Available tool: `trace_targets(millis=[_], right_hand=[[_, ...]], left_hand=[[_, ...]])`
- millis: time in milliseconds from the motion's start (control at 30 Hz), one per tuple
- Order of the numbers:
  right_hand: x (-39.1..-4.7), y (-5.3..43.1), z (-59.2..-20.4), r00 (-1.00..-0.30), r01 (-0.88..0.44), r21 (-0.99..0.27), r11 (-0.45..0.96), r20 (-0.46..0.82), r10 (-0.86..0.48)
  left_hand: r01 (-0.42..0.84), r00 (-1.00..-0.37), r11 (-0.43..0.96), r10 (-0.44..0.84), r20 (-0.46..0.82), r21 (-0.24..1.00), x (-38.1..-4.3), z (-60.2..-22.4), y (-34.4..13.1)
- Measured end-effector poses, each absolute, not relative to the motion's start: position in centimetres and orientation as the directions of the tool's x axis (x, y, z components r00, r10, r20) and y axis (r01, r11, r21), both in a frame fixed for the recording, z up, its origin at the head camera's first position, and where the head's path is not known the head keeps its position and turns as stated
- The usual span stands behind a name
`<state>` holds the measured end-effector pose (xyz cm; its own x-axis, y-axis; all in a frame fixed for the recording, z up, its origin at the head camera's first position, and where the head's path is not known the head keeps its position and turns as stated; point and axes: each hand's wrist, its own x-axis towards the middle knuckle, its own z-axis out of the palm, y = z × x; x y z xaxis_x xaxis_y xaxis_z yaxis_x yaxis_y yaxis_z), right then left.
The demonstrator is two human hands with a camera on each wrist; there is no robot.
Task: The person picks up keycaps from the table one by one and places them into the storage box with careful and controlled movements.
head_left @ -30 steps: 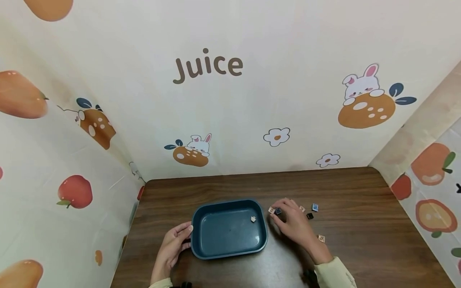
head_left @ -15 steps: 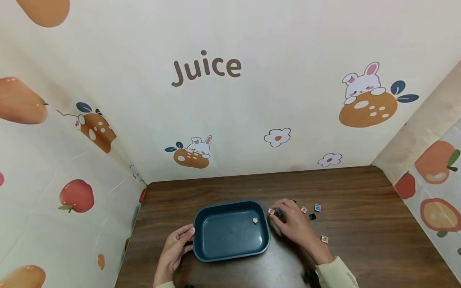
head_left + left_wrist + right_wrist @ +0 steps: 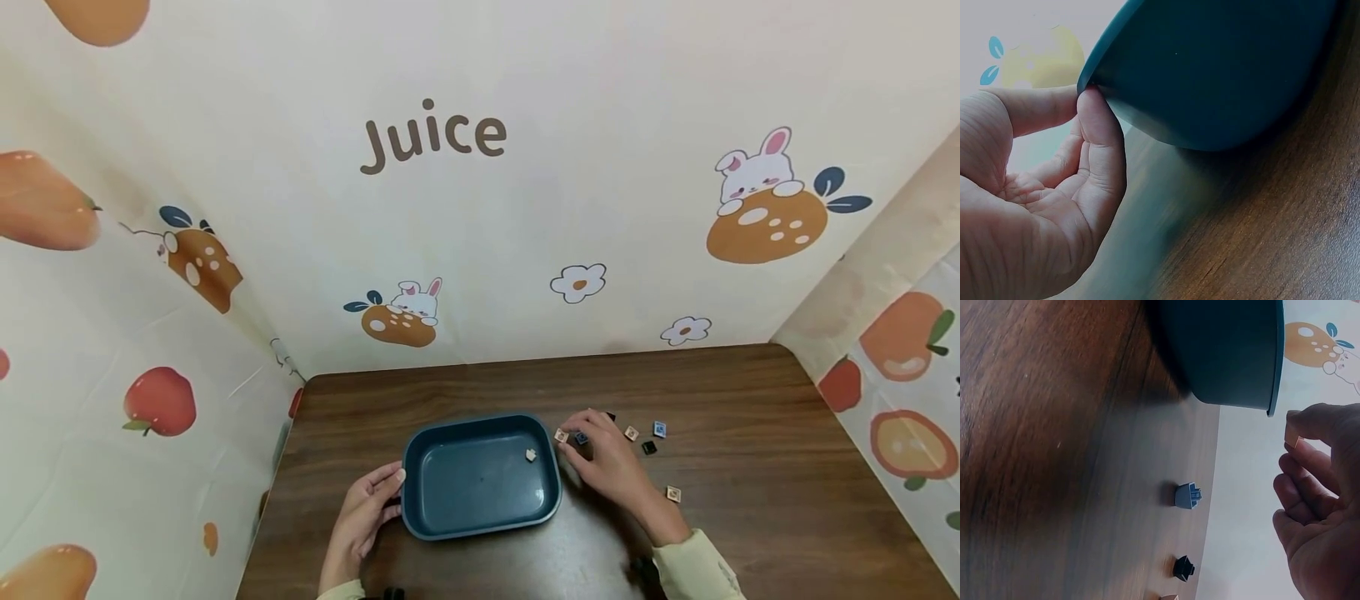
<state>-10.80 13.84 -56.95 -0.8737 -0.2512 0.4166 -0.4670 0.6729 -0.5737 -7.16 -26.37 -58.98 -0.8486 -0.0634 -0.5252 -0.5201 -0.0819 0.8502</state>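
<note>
My left hand (image 3: 365, 512) pinches the left rim of a dark teal tray (image 3: 480, 500) between thumb and fingers; the left wrist view shows the grip at the tray's corner (image 3: 1166, 94). Inside the tray, toward its right end, lies one small whitish keycap (image 3: 531, 455). Just beyond the tray's right edge, my right hand (image 3: 611, 467) pinches a beige keycap (image 3: 561, 436) between thumb and index finger. The right wrist view shows this keycap (image 3: 1292, 434) off the table, beside the tray's rim, the other fingers loosely curled. A blue keycap (image 3: 581, 437) sits on the table below that hand.
Several more keycaps are scattered right of my right hand: a beige one (image 3: 632, 433), a blue one (image 3: 659, 429), a black one (image 3: 649, 447) and a nearer beige one (image 3: 673, 494). Another black one (image 3: 611, 416) is partly hidden. A printed cloth (image 3: 487, 217) stands behind the wooden table.
My right hand has shifted slightly left with the beige keycap, bringing it closer to the tray's right rim. The left hand keeps its hold on the tray.
</note>
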Motion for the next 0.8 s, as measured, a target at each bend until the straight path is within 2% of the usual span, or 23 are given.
trace_targets(millis=[367, 800], right_hand=[[-10.8, 13.4, -56.9, -0.895, -0.431, -0.577, 0.693, 0.373, -0.246], [-10.7, 12.3, -56.9, -0.878, -0.472, -0.594, 0.651, 0.383, -0.288]], left_hand=[[-0.509, -0.857, -0.088, -0.045, -0.514, 0.856, -7.2, -58.9, -26.4], [-0.498, -0.865, -0.087, -0.03, -0.502, 0.863, -7.1, -58.8, -26.5]])
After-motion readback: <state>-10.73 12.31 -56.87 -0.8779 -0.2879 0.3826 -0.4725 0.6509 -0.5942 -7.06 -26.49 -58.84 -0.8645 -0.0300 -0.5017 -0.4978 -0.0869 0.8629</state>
